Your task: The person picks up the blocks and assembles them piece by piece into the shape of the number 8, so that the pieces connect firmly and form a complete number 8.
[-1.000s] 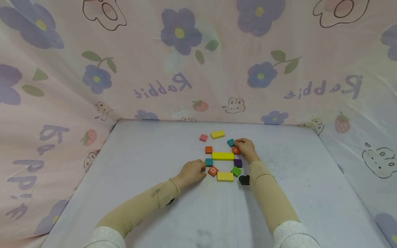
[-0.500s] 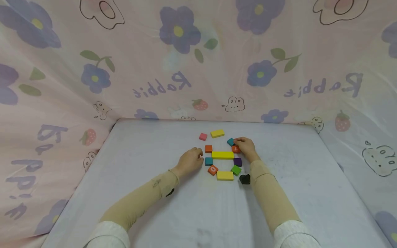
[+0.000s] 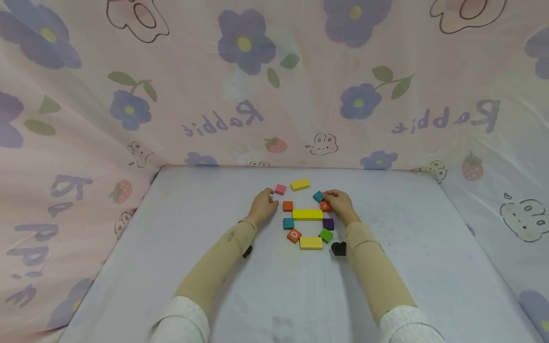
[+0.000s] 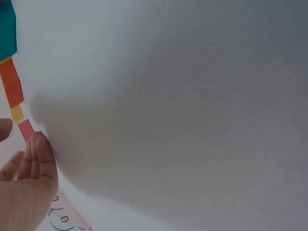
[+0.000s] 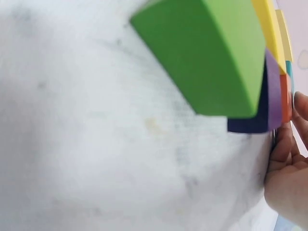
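In the head view my left hand (image 3: 262,207) hovers left of the block arrangement, its fingertips beside a small pink block (image 3: 280,189). Thumb and fingers stand apart with nothing between them; the left wrist view shows the fingertips close by the pink block (image 4: 26,130). My right hand (image 3: 340,205) pinches the near right corner of a teal block (image 3: 318,196) at the upper right. Just below those fingers lies an orange block with a letter A (image 3: 326,206), partly covered by the hand. In the right wrist view the teal block is mostly hidden.
A yellow block (image 3: 299,185) lies at the far end. A long yellow block (image 3: 307,215) spans the middle, with orange (image 3: 288,206), teal (image 3: 288,223) and purple (image 3: 328,224) blocks beside it. Nearer are a numbered orange block (image 3: 293,235), a green block (image 3: 326,235) and another yellow block (image 3: 310,243).
My left hand has moved away from the lower teal and numbered blocks, up along the left side to the pink block. The right hand stays at the upper teal block.
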Demonstrator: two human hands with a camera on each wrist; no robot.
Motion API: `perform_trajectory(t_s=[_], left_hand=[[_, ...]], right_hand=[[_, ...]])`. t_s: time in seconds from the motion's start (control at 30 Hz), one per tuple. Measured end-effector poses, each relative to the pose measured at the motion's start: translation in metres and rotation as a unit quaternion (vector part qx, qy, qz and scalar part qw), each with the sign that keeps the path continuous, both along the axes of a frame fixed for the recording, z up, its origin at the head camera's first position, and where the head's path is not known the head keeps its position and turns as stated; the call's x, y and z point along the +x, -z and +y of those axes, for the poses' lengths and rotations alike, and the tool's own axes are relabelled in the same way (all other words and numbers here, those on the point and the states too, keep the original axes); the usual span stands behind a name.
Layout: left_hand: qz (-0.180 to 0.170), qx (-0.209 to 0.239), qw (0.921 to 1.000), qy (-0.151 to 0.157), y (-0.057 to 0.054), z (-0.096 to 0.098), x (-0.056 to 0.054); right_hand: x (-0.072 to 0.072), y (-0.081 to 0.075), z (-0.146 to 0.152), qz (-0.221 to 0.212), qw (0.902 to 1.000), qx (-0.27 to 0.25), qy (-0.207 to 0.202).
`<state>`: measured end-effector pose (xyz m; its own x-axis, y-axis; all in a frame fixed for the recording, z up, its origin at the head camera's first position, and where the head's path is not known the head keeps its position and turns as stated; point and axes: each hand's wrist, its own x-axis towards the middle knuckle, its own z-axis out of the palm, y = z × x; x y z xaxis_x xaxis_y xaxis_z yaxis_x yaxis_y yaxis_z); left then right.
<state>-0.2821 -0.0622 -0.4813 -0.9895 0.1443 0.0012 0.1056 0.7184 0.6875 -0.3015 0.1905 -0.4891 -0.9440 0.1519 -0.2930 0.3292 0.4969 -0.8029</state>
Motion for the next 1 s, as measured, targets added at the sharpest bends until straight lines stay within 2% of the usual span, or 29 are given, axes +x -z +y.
perform_trajectory(t_s=[0.2,0.43,0.57,0.83,1.0], left_hand=[[0.012,-0.06,0.9976,0.032,-0.0017,0.001,-0.0034],[0.023,-0.113,0.9929,0.029,0.0031,0.005,-0.0076],[0.029,-0.127,0.9911,0.029,0.0049,0.0059,-0.0086],[0.019,-0.133,0.9882,0.074,0.0029,0.0002,-0.0095],[0.011,-0.128,0.9886,0.079,0.0008,-0.0015,-0.0085]], right_hand=[[0.0002,0.0013,0.0005,-0.006,1.0,0.006,0.0],[-0.0013,0.0022,0.0004,-0.013,0.9999,0.004,0.007],[-0.0022,0.0032,0.0005,-0.012,0.9999,0.008,0.004],[-0.0036,0.004,0.0022,-0.018,0.9998,-0.002,0.006],[-0.001,0.0048,0.0018,-0.011,0.9999,-0.006,0.003]])
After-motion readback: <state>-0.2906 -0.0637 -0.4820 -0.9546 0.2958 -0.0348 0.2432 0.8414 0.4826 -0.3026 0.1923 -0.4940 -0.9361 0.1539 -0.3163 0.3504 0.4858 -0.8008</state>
